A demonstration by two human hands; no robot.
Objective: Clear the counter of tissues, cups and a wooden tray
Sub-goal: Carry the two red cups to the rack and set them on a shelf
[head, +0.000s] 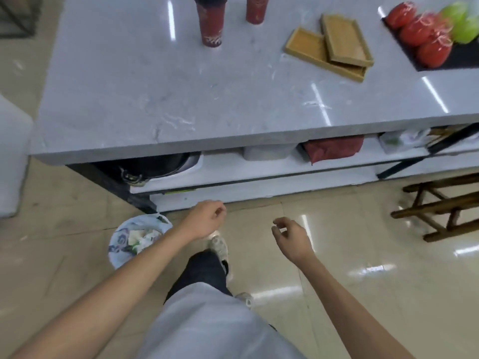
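Two red paper cups stand at the far side of the grey marble counter (160,99): one with a dark lid (210,20) and another (256,9) to its right. Two wooden trays lie right of them, the smaller one (346,40) resting across the larger one (311,51). Both hands hang below the counter's front edge, over the floor. My left hand (204,218) and my right hand (291,238) have loosely curled fingers and hold nothing. A lined bin (137,238) with white tissues in it stands on the floor just left of my left hand.
A black tray (464,57) with red and green wrapped fruits sits at the counter's right end. Shelves under the counter hold a dark pan (153,167), a white tub (269,151) and a red bag (334,149). A wooden stool (445,206) stands on the floor to the right.
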